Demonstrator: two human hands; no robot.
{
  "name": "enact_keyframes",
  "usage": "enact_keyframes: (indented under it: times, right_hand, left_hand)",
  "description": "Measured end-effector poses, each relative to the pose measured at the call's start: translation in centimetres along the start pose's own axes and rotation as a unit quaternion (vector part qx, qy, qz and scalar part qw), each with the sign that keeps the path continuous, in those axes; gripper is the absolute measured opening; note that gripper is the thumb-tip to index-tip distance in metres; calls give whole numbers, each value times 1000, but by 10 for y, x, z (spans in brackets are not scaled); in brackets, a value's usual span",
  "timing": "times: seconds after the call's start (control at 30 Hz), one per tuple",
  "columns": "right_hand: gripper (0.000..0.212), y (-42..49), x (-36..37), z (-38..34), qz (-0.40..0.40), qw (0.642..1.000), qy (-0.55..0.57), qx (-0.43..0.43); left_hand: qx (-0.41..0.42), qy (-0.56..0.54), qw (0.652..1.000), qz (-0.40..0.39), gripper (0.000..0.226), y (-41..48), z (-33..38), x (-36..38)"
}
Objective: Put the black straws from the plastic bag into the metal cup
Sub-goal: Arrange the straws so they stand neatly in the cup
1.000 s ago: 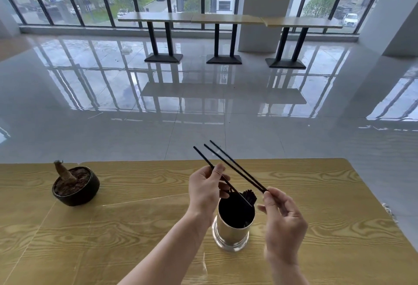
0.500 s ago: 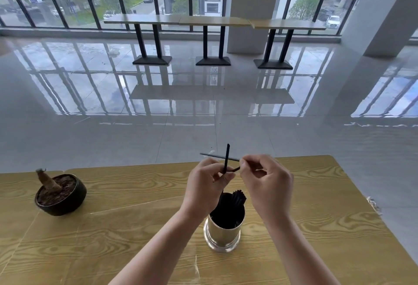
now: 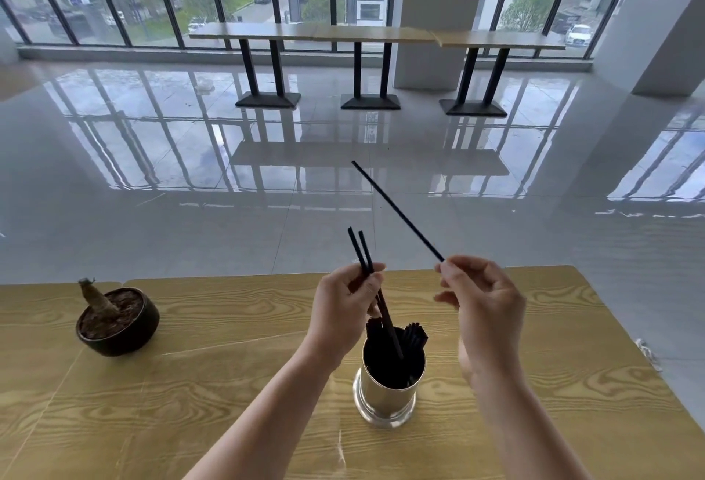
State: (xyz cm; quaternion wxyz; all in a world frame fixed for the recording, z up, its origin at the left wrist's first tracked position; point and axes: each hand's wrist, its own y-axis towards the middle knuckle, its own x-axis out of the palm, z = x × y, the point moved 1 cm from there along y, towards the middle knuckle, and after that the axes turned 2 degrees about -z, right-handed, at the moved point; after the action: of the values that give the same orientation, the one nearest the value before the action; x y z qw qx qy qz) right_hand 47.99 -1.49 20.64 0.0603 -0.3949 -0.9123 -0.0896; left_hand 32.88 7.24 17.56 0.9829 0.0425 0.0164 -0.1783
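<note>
Fingertips (image 3: 375, 278) of the left hand (image 3: 343, 312) pinch two black straws (image 3: 368, 270), lower ends already inside the metal cup (image 3: 387, 392) on the wooden table (image 3: 229, 384). Right hand (image 3: 484, 308) pinches a single straw (image 3: 398, 211) by its near end, tip aimed away. No plastic bag in view. Advice: release the pair straight down first, then tip the single one upright over the rim. Half a second earlier both hands met above the cup; now they are apart.

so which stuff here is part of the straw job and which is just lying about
Part of the job:
- metal cup
- two straws in the left hand
- single straw in the right hand

Lying about:
- potted plant
- far tables
</note>
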Motion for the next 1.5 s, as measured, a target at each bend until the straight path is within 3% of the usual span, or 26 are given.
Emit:
enact_keyframes:
  times: [0.17,0.3,0.53,0.7,0.8,0.97,1.17,1.33,1.5]
  right_hand:
    - [15,-31,-12,35,-49,995,6,85]
    - [20,-42,-17,49,-70,993,-10,96]
    - [25,-41,-22,58,-126,983,-92,101]
    - [19,-26,-14,49,-188,965,-151,103]
    - [17,-8,0,29,-199,966,-160,42]
    - [36,11,29,1,-256,938,-230,-53]
    - [7,19,41,-2,-214,940,-239,-112]
    - [14,15,36,5,-218,942,-233,-102]
    - [8,13,40,2,-216,936,-253,-113]
  left_hand:
    - [-78,-207,975,3,16,2,2,-7]
    - [-75,-236,969,9,17,5,3,-12]
    - [-60,-205,977,9,13,4,0,-13]
    - [-25,-101,995,5,9,1,-7,-9]
    - [-10,-74,997,-16,8,-1,-10,-5]
    - [-5,-16,997,-70,10,-4,-13,-1]
    - [-15,-29,995,-91,7,-4,-12,-6]
    - [-10,8,992,-126,12,-5,-13,-6]
    - [17,41,993,-109,12,-3,-12,-2]
